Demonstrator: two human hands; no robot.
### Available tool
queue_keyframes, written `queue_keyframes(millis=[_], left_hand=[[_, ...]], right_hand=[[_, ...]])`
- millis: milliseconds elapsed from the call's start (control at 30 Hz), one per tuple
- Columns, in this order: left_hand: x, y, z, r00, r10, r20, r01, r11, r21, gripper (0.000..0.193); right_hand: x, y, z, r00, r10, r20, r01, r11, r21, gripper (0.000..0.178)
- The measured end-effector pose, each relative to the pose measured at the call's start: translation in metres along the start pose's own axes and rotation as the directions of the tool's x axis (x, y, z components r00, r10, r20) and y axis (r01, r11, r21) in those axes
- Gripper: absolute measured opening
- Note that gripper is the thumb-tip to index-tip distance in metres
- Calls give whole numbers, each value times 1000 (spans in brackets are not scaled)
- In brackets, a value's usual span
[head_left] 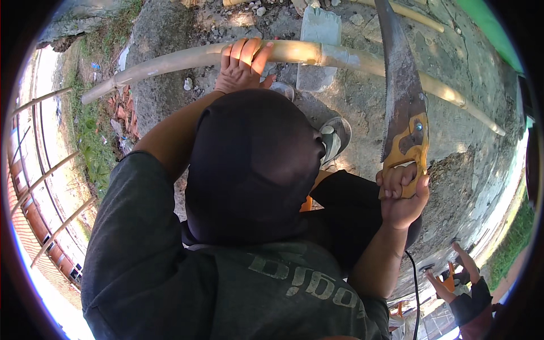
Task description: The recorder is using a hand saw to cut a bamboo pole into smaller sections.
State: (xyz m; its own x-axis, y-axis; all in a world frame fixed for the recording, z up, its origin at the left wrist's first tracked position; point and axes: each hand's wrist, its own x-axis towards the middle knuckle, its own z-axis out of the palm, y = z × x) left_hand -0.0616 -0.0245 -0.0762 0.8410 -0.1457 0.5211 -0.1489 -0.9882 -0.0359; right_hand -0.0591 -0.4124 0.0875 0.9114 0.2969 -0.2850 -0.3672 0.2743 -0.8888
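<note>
A long bamboo pole [294,52] lies crosswise in front of me, over a pale whitish block [318,76]. My left hand [242,67] grips it left of the block, fingers wrapped over the top. In my right hand [401,190] is a handsaw [403,85], held by its yellowish wooden handle. Its broad, worn blade points away from me, with the toothed edge on the left side. The blade crosses in front of the pole's right part; whether they touch I cannot tell.
My shod foot [335,139] stands on the rough concrete ground below the pole. More bamboo [416,16] lies at the far edge, near small stones. Broken red rubble [123,113] and grass [90,133] are at left. Another person [473,300] is at lower right, near a black cable [416,289].
</note>
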Motion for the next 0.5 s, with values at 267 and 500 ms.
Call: queue_keyframes(millis=[267,500], left_hand=[[-15,8,-7,1000,0,-1,0,1000,24,70],[-30,16,-16,1000,-4,11,3,1000,30,53]], right_hand=[[2,0,2,1000,5,-24,-5,1000,3,48],[3,-1,3,1000,10,-20,-10,1000,4,48]])
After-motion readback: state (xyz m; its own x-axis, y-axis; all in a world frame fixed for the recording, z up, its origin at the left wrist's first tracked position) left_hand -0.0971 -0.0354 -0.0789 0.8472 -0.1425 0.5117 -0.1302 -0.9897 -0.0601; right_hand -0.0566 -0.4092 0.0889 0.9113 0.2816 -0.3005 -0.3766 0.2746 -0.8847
